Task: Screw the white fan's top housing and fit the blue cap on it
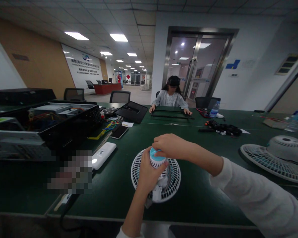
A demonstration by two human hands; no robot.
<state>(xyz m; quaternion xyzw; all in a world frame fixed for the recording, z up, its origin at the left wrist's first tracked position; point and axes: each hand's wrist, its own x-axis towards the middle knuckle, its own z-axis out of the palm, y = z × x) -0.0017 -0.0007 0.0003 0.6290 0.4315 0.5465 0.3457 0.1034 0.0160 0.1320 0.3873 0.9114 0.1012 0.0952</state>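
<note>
Hands (pixel 149 173), two, on one white fan (pixel 175 180); second fan (pixel 268 162) nearby.

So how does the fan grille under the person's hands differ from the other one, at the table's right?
The near grille is being handled, with the left hand and right hand around its blue-capped housing; the far grille is untouched. The far grille's white vented dome shows no blue. The near grille shows whole; the far one runs off the picture. Both are round, white and slotted, on the green table.

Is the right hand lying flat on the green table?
No, the right hand is cupped over the blue cap of the white fan part, off the table.
</note>
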